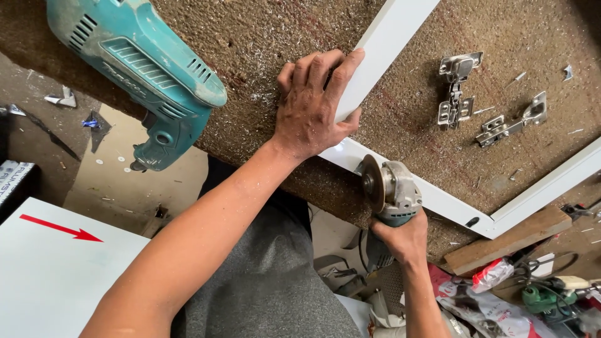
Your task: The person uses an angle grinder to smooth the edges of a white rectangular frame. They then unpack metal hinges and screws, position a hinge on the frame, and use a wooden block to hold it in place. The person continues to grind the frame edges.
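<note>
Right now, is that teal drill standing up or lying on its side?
Lying on its side. The teal drill rests flat on the brown worktop, its handle hanging past the edge, and neither hand touches it.

I work at a bench topped with coarse brown board, dusted all over with pale metal shavings. Below its edge I see a grey concrete floor strewn with scraps, and a flat beige sheet lying on it. A white panel with a red arrow on it sits at my lower left. A wooden block rests near the bench's right side, above a heap of crumpled wrappers and tangled cords. The light is soft, even daylight.
</note>
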